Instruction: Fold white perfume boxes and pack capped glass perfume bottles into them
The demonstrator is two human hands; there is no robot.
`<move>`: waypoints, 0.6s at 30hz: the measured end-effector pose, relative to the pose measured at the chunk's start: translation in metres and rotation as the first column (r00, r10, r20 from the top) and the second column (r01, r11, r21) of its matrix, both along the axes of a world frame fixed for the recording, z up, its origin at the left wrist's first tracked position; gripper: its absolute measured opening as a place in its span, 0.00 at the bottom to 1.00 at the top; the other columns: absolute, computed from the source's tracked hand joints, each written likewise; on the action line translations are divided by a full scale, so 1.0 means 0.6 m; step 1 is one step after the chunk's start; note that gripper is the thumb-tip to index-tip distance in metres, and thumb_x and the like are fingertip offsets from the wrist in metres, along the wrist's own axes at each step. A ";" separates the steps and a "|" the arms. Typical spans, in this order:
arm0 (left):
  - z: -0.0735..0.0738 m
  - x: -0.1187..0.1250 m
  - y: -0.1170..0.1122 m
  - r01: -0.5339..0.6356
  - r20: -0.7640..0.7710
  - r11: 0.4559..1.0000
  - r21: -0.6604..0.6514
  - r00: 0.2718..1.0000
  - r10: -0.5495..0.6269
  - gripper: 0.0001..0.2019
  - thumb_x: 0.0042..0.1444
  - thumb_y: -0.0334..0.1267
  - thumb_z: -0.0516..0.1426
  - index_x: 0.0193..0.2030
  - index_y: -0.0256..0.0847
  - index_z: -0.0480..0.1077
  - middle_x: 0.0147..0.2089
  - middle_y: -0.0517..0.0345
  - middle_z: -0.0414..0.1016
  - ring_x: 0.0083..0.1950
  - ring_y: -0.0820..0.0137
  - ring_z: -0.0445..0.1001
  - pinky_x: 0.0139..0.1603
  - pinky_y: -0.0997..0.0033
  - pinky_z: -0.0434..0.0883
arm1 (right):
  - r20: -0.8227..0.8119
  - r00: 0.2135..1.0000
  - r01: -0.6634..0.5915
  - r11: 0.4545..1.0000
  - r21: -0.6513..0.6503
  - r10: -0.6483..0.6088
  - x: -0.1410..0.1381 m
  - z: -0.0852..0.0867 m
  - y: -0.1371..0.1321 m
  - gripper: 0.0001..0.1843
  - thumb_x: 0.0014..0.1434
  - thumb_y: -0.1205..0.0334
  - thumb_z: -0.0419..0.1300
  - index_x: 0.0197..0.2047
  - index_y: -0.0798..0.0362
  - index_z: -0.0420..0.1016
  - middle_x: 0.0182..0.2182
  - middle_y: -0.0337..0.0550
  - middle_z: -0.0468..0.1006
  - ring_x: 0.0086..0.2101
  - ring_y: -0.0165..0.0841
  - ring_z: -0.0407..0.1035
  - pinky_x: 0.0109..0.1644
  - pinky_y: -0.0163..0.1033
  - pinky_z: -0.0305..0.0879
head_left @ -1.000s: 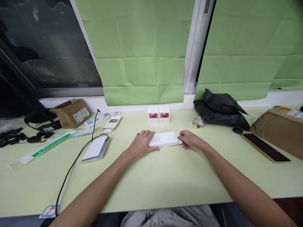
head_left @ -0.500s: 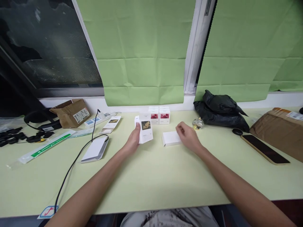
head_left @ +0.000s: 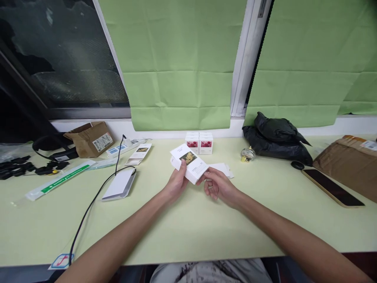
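Note:
A white carton [head_left: 192,164] printed with a yellow picture is held tilted over the table, its far-left end flap standing out. My left hand [head_left: 176,183] grips its left side, thumb on the printed face and fingers underneath. At the near-right end, the thumb and forefinger of my right hand [head_left: 219,186] close on the carton's edge, with the other fingers curled below. Behind the right hand lies a plain white carton [head_left: 222,169], partly covered by the hand. Farther back stand small white boxes [head_left: 199,144] with pink-red pictures.
A flat white carton [head_left: 120,184] and a printed carton [head_left: 139,154] lie left, beside a black cable [head_left: 85,214]. A glass bottle [head_left: 247,154], black plastic bag [head_left: 277,137], phone [head_left: 332,187] and brown parcel [head_left: 347,165] are on the right. A cardboard box [head_left: 90,138] stands back left.
My right hand has left the plain white carton and moved left to the printed carton's end. The left hand has tipped the printed carton from upright to a flatter slant.

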State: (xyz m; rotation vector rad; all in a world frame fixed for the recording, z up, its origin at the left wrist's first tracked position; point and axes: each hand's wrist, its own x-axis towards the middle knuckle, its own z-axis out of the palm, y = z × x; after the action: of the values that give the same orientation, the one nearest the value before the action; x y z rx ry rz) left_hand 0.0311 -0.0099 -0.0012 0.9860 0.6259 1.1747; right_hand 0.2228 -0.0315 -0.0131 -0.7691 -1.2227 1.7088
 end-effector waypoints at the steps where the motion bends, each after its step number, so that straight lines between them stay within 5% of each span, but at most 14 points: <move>1: -0.001 0.000 0.000 0.003 -0.005 1.000 0.022 1.000 -0.003 0.33 0.62 0.64 0.59 0.62 0.39 0.75 0.66 0.42 0.76 0.70 0.50 0.71 0.75 0.49 0.62 | -0.029 1.000 0.003 1.000 -0.007 -0.003 0.001 0.001 0.001 0.17 0.66 0.50 0.63 0.51 0.51 0.73 0.46 0.49 0.82 0.24 0.28 0.73 0.15 0.29 0.61; 18: -0.003 -0.022 0.003 0.121 -0.114 0.987 0.104 0.987 -0.109 0.35 0.64 0.63 0.59 0.69 0.42 0.68 0.67 0.40 0.75 0.72 0.50 0.68 0.73 0.48 0.63 | -0.060 0.998 0.012 1.000 -0.019 -0.013 0.008 0.007 0.001 0.17 0.62 0.51 0.68 0.49 0.50 0.73 0.47 0.47 0.80 0.27 0.29 0.73 0.18 0.30 0.69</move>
State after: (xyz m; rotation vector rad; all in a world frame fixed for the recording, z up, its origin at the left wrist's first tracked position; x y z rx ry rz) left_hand 0.0180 -0.0083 -0.0031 1.1713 0.5857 1.0675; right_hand 0.2273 -0.0310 -0.0090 -0.7302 -1.1606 1.7228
